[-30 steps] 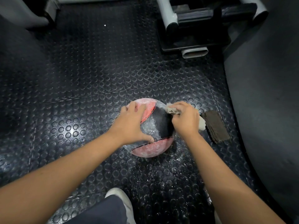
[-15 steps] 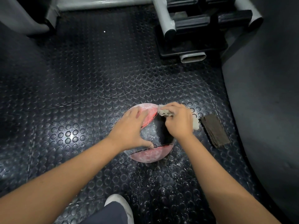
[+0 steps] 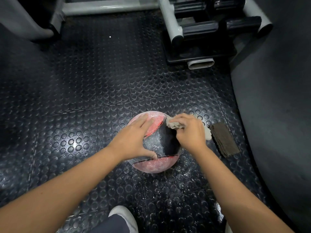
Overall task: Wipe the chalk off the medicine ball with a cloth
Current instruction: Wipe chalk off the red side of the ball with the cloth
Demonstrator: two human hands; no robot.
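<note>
The medicine ball (image 3: 159,145) is sitting on the studded black rubber floor (image 3: 101,89), a little ahead of a white shoe (image 3: 124,216). The left hand (image 3: 134,140) is lying flat over the ball's upper left side, its fingers straight and resting on a chalk-hazed red panel, its thumb reaching down toward the lower seam. The right hand (image 3: 190,133) is gripping a crumpled beige cloth (image 3: 173,124), fingers curled round it, and pressing it against the ball's upper right edge. A whitish film is covering the red panels, while the black middle panel is showing darker. White chalk specks (image 3: 185,175) are lying on the floor just beside the ball. A folded brown pad (image 3: 223,140) is lying just right of the right hand.
</note>
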